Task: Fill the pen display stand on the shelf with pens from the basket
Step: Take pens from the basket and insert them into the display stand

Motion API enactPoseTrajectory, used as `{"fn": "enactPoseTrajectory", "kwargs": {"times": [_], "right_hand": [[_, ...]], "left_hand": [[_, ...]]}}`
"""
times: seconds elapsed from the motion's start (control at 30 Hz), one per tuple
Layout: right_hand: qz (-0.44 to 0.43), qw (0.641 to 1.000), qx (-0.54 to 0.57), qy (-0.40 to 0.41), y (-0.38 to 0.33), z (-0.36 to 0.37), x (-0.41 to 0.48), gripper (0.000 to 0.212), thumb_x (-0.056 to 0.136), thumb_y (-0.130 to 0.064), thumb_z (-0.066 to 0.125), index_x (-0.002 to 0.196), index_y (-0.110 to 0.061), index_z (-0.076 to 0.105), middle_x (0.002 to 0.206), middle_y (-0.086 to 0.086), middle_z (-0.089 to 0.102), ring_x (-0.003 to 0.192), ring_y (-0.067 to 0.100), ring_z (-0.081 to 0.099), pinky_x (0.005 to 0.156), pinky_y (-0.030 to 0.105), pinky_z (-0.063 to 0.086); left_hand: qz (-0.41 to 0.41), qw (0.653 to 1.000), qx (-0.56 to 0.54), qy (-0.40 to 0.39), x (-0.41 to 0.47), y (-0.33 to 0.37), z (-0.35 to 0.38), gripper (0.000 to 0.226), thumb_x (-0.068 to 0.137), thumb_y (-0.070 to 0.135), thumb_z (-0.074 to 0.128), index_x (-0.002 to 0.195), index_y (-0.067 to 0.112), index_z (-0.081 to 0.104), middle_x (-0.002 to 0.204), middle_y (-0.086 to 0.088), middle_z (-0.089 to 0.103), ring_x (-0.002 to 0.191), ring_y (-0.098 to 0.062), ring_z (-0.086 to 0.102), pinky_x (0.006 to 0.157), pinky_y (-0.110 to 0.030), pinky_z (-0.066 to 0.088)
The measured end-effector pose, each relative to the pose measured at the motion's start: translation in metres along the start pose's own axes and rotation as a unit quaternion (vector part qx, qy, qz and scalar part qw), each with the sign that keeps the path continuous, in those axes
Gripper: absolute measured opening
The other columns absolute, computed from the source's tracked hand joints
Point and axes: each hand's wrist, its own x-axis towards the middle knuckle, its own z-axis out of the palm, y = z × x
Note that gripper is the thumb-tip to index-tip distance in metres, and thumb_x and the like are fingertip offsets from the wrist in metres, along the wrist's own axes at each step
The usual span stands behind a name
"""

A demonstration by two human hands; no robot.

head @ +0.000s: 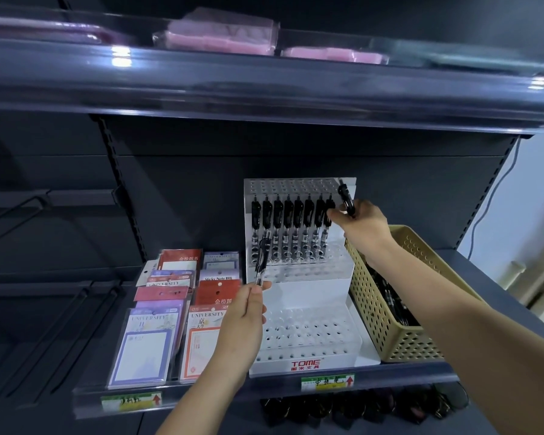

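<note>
The white tiered pen display stand [314, 290] sits on the dark shelf, with several black pens [288, 227] upright in its top row. My left hand [244, 321] pinches a black pen [261, 260] by its lower end, in front of the stand's left side. My right hand [363, 222] is at the top row's right end and grips another black pen [346, 197], pointing up. A beige perforated basket [396, 312] stands right of the stand with dark pens inside.
Packs of sticky notes [176, 309] fill the shelf left of the stand. The upper shelf [264, 86] overhangs, holding pink packets [223, 32]. Price labels [327, 382] line the shelf's front edge. Dark items hang below it.
</note>
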Motion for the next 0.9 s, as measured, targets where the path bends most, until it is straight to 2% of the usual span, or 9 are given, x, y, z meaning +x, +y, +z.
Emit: {"fn": "enactPoseTrajectory", "kwargs": {"times": [0.13,0.27,0.33,0.4,0.5,0.6,0.73,0.83,0.9], "right_hand": [[0.0,0.999,0.048,0.008,0.01,-0.007,-0.007,0.037,0.089,-0.035,0.058,0.097,0.001,0.055,0.072,0.009,0.056,0.053,0.016,0.045,0.052,0.027,0.036],[0.047,0.99,0.129,-0.031,0.017,-0.008,-0.021,0.034,0.096,-0.043,0.042,0.11,-0.013,0.042,0.084,0.003,0.065,0.059,0.012,0.049,0.061,0.027,0.037],[0.068,0.984,0.158,-0.037,0.019,-0.01,-0.025,0.031,0.098,-0.043,0.034,0.114,-0.017,0.034,0.084,0.002,0.064,0.06,0.012,0.048,0.06,0.027,0.036],[0.067,0.982,0.174,-0.03,0.02,-0.012,-0.029,0.026,0.1,-0.037,0.033,0.113,-0.015,0.035,0.085,0.002,0.063,0.059,0.011,0.046,0.054,0.026,0.035],[0.078,0.968,0.237,-0.036,0.016,-0.013,-0.04,0.014,0.101,-0.028,0.036,0.1,-0.015,0.043,0.087,0.005,0.061,0.057,0.011,0.043,0.048,0.024,0.034],[0.131,0.926,0.345,-0.079,0.008,-0.015,-0.056,0.014,0.101,-0.016,0.038,0.094,-0.013,0.05,0.082,0.007,0.055,0.058,0.01,0.042,0.05,0.023,0.035],[0.199,0.827,0.5,-0.159,0.002,-0.012,-0.08,0.016,0.099,-0.006,0.037,0.104,-0.005,0.052,0.083,0.01,0.053,0.063,0.014,0.047,0.059,0.027,0.046],[0.207,0.773,0.566,-0.197,0.001,-0.001,-0.092,0.014,0.1,-0.004,0.035,0.098,-0.007,0.049,0.082,0.01,0.053,0.067,0.016,0.051,0.07,0.035,0.052],[0.206,0.749,0.595,-0.207,-0.001,0.008,-0.097,0.012,0.1,-0.005,0.036,0.097,-0.007,0.048,0.078,0.008,0.054,0.066,0.015,0.053,0.072,0.036,0.054]], "left_hand": [[0.002,1.0,-0.003,0.002,-0.001,0.0,0.001,0.027,0.101,0.026,0.03,0.097,0.037,0.055,0.081,0.004,0.048,0.075,-0.01,0.047,0.067,-0.022,0.039],[0.0,1.0,-0.002,-0.004,-0.005,0.0,0.007,0.027,0.101,0.027,0.031,0.097,0.035,0.056,0.08,0.002,0.047,0.073,-0.011,0.046,0.067,-0.022,0.04],[-0.001,1.0,0.003,-0.007,-0.006,-0.001,0.009,0.027,0.101,0.028,0.031,0.095,0.038,0.055,0.08,0.002,0.047,0.074,-0.011,0.046,0.067,-0.022,0.04],[-0.002,1.0,0.003,-0.008,-0.007,-0.001,0.009,0.027,0.101,0.029,0.031,0.095,0.038,0.055,0.08,0.002,0.048,0.074,-0.011,0.047,0.069,-0.024,0.039],[-0.004,1.0,-0.003,-0.005,-0.008,0.0,0.011,0.028,0.101,0.028,0.031,0.094,0.038,0.056,0.081,0.004,0.049,0.075,-0.011,0.048,0.072,-0.026,0.039],[0.002,1.0,-0.004,-0.005,-0.01,0.002,0.015,0.028,0.101,0.026,0.032,0.095,0.032,0.059,0.078,0.002,0.049,0.069,-0.011,0.047,0.066,-0.023,0.039],[-0.001,0.999,-0.014,-0.029,-0.016,0.004,0.022,0.025,0.1,0.023,0.035,0.095,0.025,0.06,0.076,0.004,0.053,0.067,-0.009,0.048,0.064,-0.023,0.039],[0.001,0.998,-0.026,-0.053,-0.023,0.009,0.027,0.019,0.097,0.03,0.043,0.09,0.021,0.059,0.074,0.008,0.056,0.065,-0.005,0.049,0.067,-0.022,0.04],[0.003,0.998,-0.029,-0.063,-0.027,0.012,0.03,0.023,0.092,0.037,0.05,0.084,0.018,0.059,0.063,0.015,0.055,0.055,0.003,0.046,0.06,-0.015,0.038]]}}
